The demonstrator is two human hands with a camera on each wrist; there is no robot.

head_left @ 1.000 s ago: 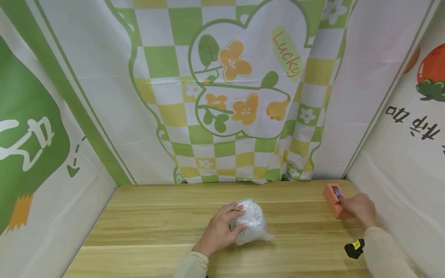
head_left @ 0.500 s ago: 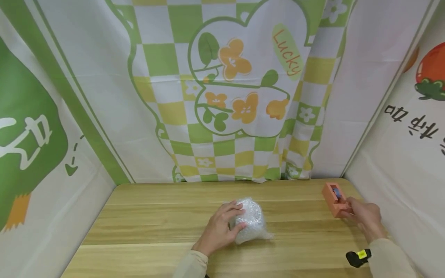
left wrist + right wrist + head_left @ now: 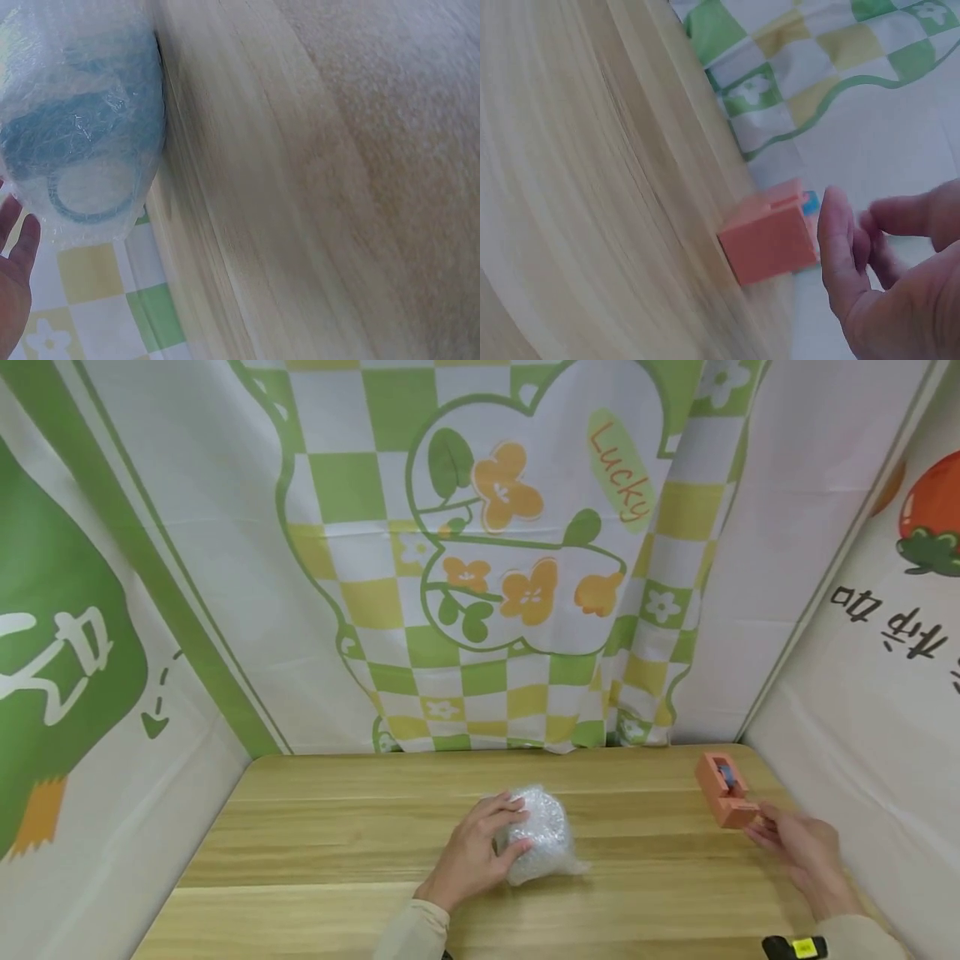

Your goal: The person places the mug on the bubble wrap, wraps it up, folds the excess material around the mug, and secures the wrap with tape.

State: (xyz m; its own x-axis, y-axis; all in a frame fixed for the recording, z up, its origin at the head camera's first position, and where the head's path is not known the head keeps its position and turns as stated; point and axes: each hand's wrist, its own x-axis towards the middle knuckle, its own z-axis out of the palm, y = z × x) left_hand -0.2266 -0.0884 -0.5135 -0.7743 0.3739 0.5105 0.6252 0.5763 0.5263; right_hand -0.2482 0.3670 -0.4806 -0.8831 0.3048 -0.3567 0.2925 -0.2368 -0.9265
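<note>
On the table's middle lies a bubble-wrapped bundle (image 3: 542, 835). Through the clear wrap in the left wrist view, a blue-and-white thing (image 3: 82, 127) shows, with a blue ring like a mug's handle. My left hand (image 3: 474, 852) holds the bundle from its left side, thumb in front and fingers over the top. An orange tape dispenser (image 3: 726, 793) with a blue-cored roll stands at the back right. Just off its front end, my right hand (image 3: 806, 852) has thumb and fingertips pinched together, apparently on the tape's end; the clear strip itself is hard to make out.
The wooden table (image 3: 322, 835) ends at a checked curtain (image 3: 480, 693) at the back. A printed white wall panel (image 3: 862, 718) rises close to the right hand. A black strap piece with a yellow label (image 3: 804, 948) sits at the right wrist.
My right hand has drawn back from the dispenser's roll, past its front end and toward me to the right. The dispenser stays about in place. My left hand keeps holding the bundle.
</note>
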